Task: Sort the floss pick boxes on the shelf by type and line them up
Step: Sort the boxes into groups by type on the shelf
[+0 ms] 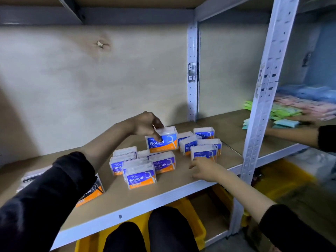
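Hands split the work on a storeroom shelf [163, 195]: the left hand [145, 126] pinches a Round floss pick box [163, 140] by its clear lid. The box is raised above the cluster of Smooth boxes [140, 176], long side running left to right, label facing the person. The right hand [203, 169] rests loose-fingered and empty on the shelf, just in front of the nearest of the other Round boxes [201, 142]. That group lies to the right of the held box, nearer the right hand, so the carry likely goes rightward.
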{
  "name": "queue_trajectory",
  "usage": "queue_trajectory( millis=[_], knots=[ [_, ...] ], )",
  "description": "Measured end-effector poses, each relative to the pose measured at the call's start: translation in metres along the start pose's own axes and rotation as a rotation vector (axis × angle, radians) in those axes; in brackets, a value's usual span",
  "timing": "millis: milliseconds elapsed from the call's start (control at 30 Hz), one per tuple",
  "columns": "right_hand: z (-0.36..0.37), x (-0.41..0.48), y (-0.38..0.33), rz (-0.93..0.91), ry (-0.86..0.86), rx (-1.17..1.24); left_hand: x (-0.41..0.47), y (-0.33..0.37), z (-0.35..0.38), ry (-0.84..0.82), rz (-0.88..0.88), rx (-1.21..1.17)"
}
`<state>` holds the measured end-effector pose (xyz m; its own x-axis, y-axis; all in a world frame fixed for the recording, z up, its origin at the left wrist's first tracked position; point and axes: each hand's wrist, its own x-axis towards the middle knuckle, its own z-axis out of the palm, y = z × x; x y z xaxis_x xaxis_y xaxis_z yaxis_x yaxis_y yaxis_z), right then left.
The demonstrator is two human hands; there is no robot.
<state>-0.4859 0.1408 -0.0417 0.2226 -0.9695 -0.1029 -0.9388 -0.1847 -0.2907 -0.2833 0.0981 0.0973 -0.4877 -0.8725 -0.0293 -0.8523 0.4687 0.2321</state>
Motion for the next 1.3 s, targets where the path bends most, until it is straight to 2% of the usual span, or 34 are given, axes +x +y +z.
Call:
queue_trajectory(
  millis=[267, 867, 1200, 1300],
  knots=[
    [0.039, -0.001, 0.0, -0.029, 0.051, 0.061, 0.019, 0.011, 0.005, -0.004, 0.02, 0.012],
    [0.065, 0.008, 0.011, -0.087, 0.074, -0.053, 0.041, 0.012, 0.011, -0.026, 0.019, 0.012],
    [0.063, 0.01, 0.013, -0.144, 0.063, -0.046, 0.088, 0.015, 0.026, 0.127, -0.026, -0.058],
    [0.069, 0.011, 0.012, -0.147, 0.174, -0.013, 0.111, 0.016, 0.034, 0.206, -0.049, -0.02]
  ],
)
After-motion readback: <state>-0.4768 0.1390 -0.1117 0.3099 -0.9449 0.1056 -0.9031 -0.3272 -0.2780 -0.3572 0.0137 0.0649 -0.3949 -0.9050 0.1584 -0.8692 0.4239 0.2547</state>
